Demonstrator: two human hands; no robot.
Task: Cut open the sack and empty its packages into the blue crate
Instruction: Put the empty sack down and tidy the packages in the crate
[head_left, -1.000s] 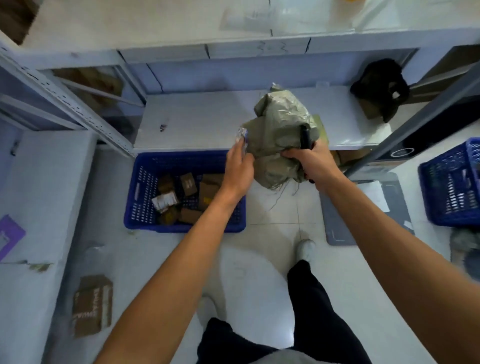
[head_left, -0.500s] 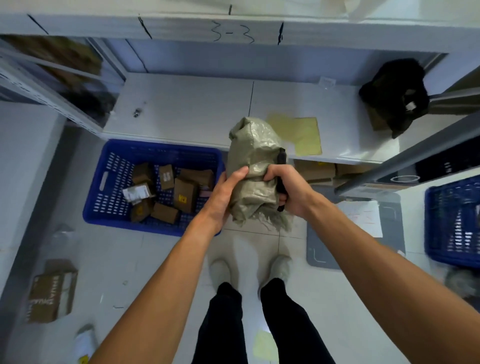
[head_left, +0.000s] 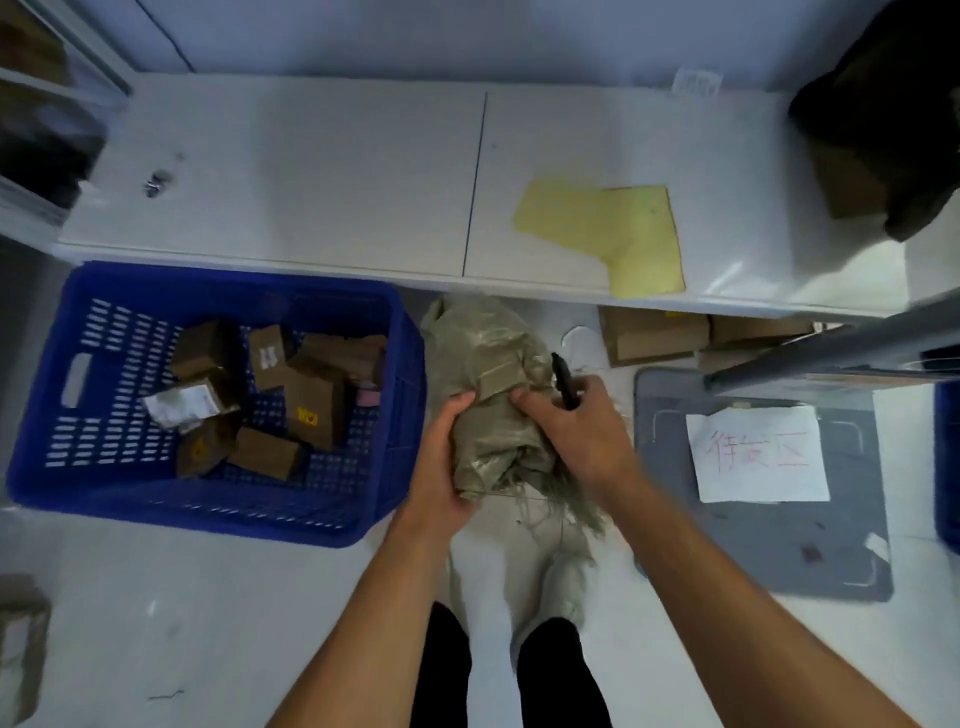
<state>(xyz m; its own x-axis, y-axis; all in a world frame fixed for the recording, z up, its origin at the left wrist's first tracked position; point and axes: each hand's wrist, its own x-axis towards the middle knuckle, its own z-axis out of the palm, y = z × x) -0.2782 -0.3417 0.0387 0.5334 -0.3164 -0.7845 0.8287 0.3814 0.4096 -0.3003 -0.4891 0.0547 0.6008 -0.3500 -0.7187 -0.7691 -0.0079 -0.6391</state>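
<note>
A crumpled grey-green woven sack (head_left: 485, 374) hangs in front of me, just right of the blue crate (head_left: 130, 499). My left hand (head_left: 441, 457) grips its lower left side. My right hand (head_left: 576, 431) grips its right side and also holds a black cutter (head_left: 563, 379) against it. Frayed threads trail from the sack's bottom end. Several small brown cardboard packages (head_left: 311, 400) lie in the crate on the floor.
A low white shelf (head_left: 363, 187) with a yellow sheet (head_left: 618, 234) runs across the back. A grey lid (head_left: 753, 551) with a paper note lies on the floor at right. Cardboard boxes (head_left: 654, 332) sit under the shelf. My feet stand below the sack.
The sack has come down from shelf height to beside the crate, with both hands still on it. The view has tilted down and closer to the floor.
</note>
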